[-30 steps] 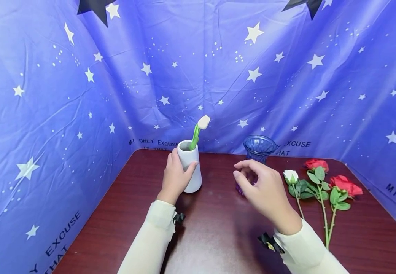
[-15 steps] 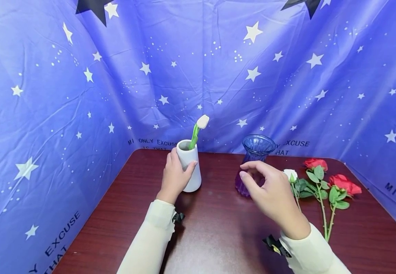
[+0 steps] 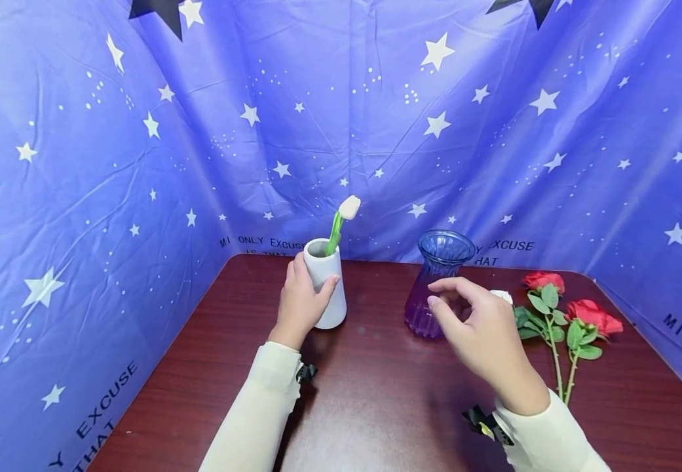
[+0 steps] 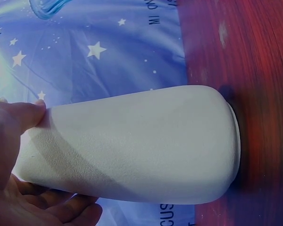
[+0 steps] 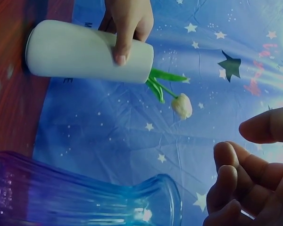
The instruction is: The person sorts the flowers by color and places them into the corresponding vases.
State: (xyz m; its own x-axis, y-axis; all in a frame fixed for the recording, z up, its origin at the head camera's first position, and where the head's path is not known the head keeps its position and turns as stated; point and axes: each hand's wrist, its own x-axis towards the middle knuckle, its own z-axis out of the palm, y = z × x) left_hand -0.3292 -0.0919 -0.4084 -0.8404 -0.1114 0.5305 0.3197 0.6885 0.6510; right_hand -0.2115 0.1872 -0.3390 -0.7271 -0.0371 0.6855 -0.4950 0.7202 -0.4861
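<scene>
My left hand [image 3: 303, 296] grips the upper part of a white vase [image 3: 332, 305], thumb on one side and fingers round the other. The vase stands upright on the table, as its base in the left wrist view shows. A white tulip [image 3: 349, 208] with green leaves leans out of its mouth. My right hand [image 3: 485, 337] hovers in front of a blue-purple glass vase [image 3: 425, 305], fingers loosely bent, a gap between thumb and index finger. Nothing is between its fingers [image 5: 226, 174] in the right wrist view.
Two red roses [image 3: 594, 318] lie on the dark red wooden table [image 3: 364, 393] at the right. Beside them a white rose [image 3: 502, 296] is partly hidden behind my right hand. A blue star-patterned cloth [image 3: 341, 118] encloses the table at the back and sides.
My right hand has moved to the right, uncovering more of the glass vase and covering more of the white rose. My left hand stays on the white vase.
</scene>
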